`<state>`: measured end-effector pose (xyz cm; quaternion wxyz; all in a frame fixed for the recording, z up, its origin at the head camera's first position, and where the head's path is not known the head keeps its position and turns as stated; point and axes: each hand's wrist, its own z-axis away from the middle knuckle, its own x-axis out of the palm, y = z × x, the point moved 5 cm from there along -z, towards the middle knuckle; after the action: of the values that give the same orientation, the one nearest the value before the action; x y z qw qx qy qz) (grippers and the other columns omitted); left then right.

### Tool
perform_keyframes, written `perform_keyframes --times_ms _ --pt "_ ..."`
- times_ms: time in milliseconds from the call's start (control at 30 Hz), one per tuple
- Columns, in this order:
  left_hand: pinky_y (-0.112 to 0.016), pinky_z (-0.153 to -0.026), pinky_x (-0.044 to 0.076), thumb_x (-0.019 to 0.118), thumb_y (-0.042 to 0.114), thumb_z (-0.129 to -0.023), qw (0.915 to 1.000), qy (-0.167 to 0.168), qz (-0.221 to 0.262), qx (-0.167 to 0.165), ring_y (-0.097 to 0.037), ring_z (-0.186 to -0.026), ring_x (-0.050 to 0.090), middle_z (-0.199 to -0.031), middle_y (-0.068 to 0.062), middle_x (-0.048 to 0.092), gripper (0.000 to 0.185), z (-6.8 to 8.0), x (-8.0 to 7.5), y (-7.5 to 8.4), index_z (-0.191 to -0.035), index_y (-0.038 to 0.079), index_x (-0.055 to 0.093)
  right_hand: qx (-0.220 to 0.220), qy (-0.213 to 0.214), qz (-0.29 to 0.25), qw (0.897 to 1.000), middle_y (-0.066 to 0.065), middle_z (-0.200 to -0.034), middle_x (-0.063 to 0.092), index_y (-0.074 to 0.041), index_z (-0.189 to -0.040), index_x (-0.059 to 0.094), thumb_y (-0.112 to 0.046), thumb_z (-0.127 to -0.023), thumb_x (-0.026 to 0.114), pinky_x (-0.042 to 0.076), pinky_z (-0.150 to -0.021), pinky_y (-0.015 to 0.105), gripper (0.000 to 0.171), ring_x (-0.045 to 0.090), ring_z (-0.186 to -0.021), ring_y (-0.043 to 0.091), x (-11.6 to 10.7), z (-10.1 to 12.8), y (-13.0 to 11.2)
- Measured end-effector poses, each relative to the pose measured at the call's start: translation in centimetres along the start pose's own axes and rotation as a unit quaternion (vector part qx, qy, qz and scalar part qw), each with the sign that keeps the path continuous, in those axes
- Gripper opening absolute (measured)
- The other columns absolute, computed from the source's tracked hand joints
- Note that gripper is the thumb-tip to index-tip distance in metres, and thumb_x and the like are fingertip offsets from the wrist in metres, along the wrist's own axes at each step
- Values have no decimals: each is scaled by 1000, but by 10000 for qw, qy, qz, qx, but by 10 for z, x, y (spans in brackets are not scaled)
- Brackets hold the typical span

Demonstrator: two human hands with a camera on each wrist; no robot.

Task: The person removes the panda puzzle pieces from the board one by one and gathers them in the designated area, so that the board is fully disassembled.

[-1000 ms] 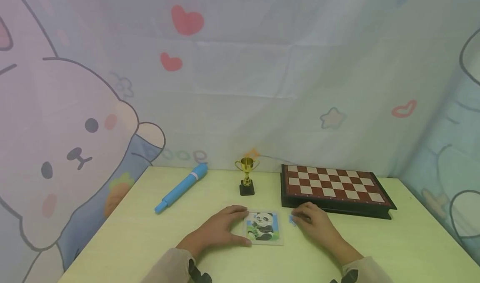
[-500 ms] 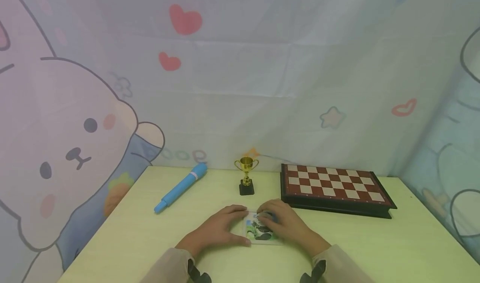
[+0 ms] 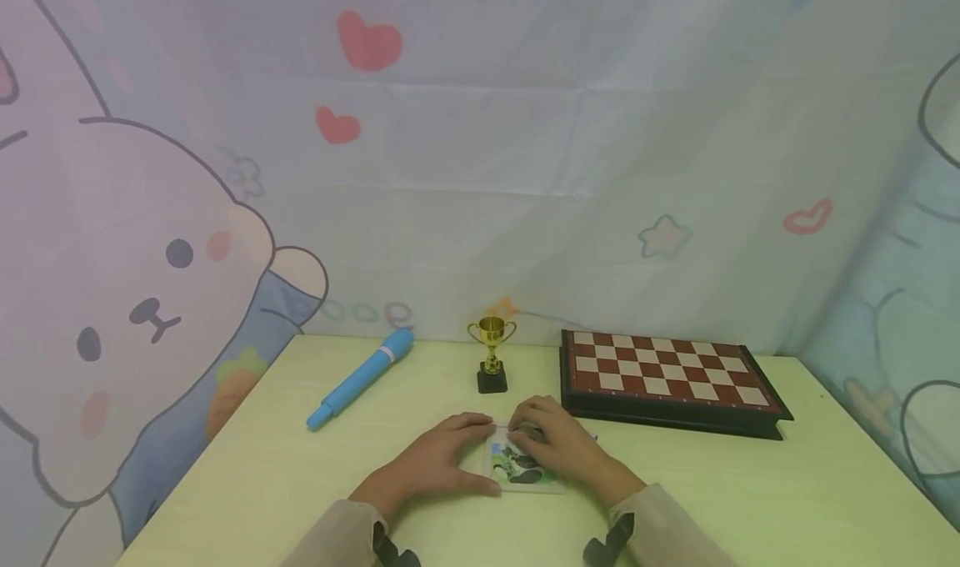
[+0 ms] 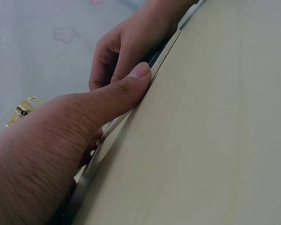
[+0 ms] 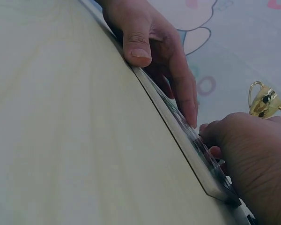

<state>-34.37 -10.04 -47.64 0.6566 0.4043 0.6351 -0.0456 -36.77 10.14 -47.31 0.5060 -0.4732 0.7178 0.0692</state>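
A small panda puzzle board (image 3: 525, 472) lies flat on the pale table (image 3: 750, 500), near the front middle. My left hand (image 3: 441, 457) grips its left side, thumb (image 4: 127, 85) on the near edge (image 4: 105, 140) and fingers over the far edge. My right hand (image 3: 561, 448) rests on the board's upper right part with fingers curled down onto the picture. The small blue piece it took from the table is hidden under those fingers. In the right wrist view the board's rim (image 5: 178, 133) runs between the left hand (image 5: 150, 44) and the right hand (image 5: 255, 157).
A small gold trophy (image 3: 492, 355) stands just behind the puzzle. A closed chessboard box (image 3: 663, 379) lies at the back right, and a thick blue marker (image 3: 362, 377) at the back left. A cartoon-printed cloth hangs around the table.
My right hand left the spot to the right of the board, where a blue piece lay, and moved left onto the board's upper part. The left hand stayed put.
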Motion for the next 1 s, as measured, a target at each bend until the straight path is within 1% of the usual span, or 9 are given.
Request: perform_keyframes --times_ms 167,400,533,667,800,1000 --pt "-50 -114 36 66 80 -75 10000 24 5 -31 -20 -144 36 -156 10 40 94 1 -1 0 -151 26 48 -26 111 -111 9999 -10 -114 63 -21 -102 70 -22 -98 68 52 -90 37 4 54 -107 11 0 -2 -4" --pt "-51 -114 37 65 81 -75 10000 39 9 -41 -20 -144 37 -155 11 40 95 0 1 -2 -150 27 49 15 140 -267 9995 -6 -113 65 -17 -101 73 -19 -98 68 52 -89 37 6 55 -107 12 -1 -2 -6" --pt "-50 -114 36 66 81 -74 10000 37 9 -74 -19 -144 37 -155 13 40 94 -1 2 -3 -150 28 49 24 176 -352 9992 -7 -113 66 -18 -101 72 -19 -98 68 52 -90 38 6 55 -107 12 -1 -2 -6" --pt "-49 -114 36 66 81 -74 10000 55 8 -71 -19 -144 37 -155 13 40 94 0 2 -3 -150 27 49 92 189 -419 9989 -12 -112 66 -21 -101 71 -21 -97 69 52 -92 39 4 55 -108 11 0 -2 -4" --pt "-50 -115 36 66 80 -75 10000 60 5 -50 -19 -144 36 -155 12 40 94 0 1 -3 -151 27 49 57 213 -275 9994 -15 -110 66 -23 -101 72 -20 -96 70 51 -94 39 6 56 -108 10 0 -2 -2" --pt "-50 -114 36 65 81 -75 10000 52 -20 -50 -19 -144 36 -156 11 40 95 0 1 -3 -151 26 48 50 103 -113 9999 -15 -113 66 -24 -107 73 -19 -96 71 52 -94 39 12 56 -108 10 -2 -1 -3"
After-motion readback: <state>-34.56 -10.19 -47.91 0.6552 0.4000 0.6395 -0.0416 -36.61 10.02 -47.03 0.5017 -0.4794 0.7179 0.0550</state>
